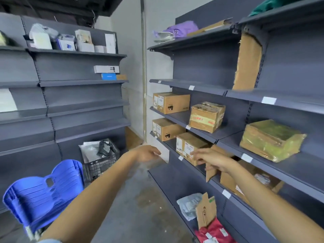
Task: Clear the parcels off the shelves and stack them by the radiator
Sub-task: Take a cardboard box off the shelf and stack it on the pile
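Both hands, open and empty, reach toward the labelled brown cardboard box (188, 146); right hand (213, 159) nearer, just beside it, left hand (147, 153) left of it.

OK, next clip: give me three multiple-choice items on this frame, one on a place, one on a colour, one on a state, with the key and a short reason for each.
1. Where does the parcel wrapped in yellowish film lie?
A. On the floor
B. On a right-hand shelf
C. In the crate

2. What colour is the plastic chair at lower left?
A. Blue
B. Red
C. White

3. What are the hands doing?
A. Both carry a box
B. Both are open, reaching toward a box, holding nothing
C. One holds a bag

Key:
1 B: the yellowish-film parcel rests on a shelf of the right-hand unit.
2 A: the chair is plainly blue.
3 B: the left hand and right hand are open and empty near the cardboard box.
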### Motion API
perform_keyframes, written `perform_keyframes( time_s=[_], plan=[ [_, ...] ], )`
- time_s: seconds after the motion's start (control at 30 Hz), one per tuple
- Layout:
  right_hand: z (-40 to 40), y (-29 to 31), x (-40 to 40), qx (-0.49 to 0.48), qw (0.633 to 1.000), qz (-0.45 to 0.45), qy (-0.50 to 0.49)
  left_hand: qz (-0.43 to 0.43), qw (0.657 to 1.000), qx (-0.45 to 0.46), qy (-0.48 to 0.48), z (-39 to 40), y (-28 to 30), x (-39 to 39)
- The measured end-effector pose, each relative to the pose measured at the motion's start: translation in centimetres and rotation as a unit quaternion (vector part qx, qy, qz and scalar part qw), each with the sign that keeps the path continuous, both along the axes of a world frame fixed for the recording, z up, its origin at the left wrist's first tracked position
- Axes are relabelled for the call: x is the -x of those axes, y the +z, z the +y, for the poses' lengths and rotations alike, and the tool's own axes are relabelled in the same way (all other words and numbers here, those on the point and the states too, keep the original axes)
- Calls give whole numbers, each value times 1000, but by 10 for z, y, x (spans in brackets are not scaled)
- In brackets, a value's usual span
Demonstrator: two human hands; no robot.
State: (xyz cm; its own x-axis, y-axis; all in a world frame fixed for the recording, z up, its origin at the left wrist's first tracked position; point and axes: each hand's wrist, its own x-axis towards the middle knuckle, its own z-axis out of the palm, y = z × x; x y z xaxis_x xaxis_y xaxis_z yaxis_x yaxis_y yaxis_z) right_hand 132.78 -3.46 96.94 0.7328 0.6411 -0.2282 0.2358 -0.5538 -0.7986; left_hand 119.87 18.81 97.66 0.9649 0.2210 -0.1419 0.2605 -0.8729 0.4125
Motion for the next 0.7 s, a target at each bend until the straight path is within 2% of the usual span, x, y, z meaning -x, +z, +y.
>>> perform_keyframes(
  time_s=[0.2, 0.3, 0.4, 0.53, 0.7],
  plan=[
    [156, -18, -71, -8, 999, -9, 36, -8, 999, 16, 44, 150, -23, -67],
    [230, -16, -109, -21, 999, 23, 32, 4, 997, 50, 55, 225, -31, -99],
    [295, -5, -149, -27, 999, 25, 5, 54, 996, 48, 47, 300, -29, -134],
    [366, -2, -198, -97, 994, 21, -47, 41, 989, 111, 84, 387, -15, -193],
    [431, -9, -269, -173, 977, -48, -116, 37, 994, 99, 39, 450, -26, -287]
  ],
)
